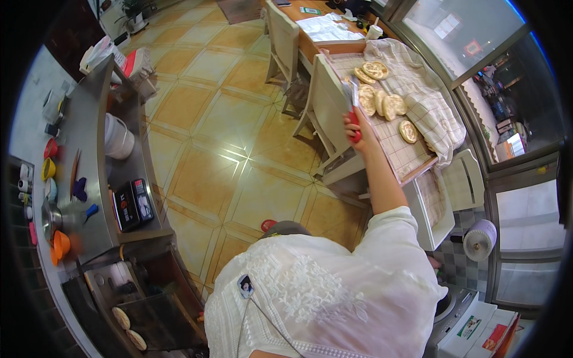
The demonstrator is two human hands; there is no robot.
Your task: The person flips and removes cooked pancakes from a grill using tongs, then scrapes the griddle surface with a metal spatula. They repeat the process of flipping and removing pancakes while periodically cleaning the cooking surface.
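My right hand (357, 131) stretches out to the upper right, its fingers wrapped round the red handle of metal tongs (352, 98). The tips of the tongs lie beside several round, golden flatbreads (367, 100) on a wooden-framed tray (418, 170). Whether the tips touch a bread, I cannot tell. A checked cloth (391, 140) lines the tray, and a thicker folded cloth (427, 95) lies along its far right side. One flatbread (408, 132) sits apart, nearer to me. My left hand is out of the picture.
Two light chairs (325, 113) stand against the tray's left side. A steel counter (89, 179) runs along the left, bearing a black scale (134, 204) and a white bucket (119, 137). Below it, two flatbreads (120, 318) lie by a dark oven plate (161, 322). Tiled floor (209, 179) lies between.
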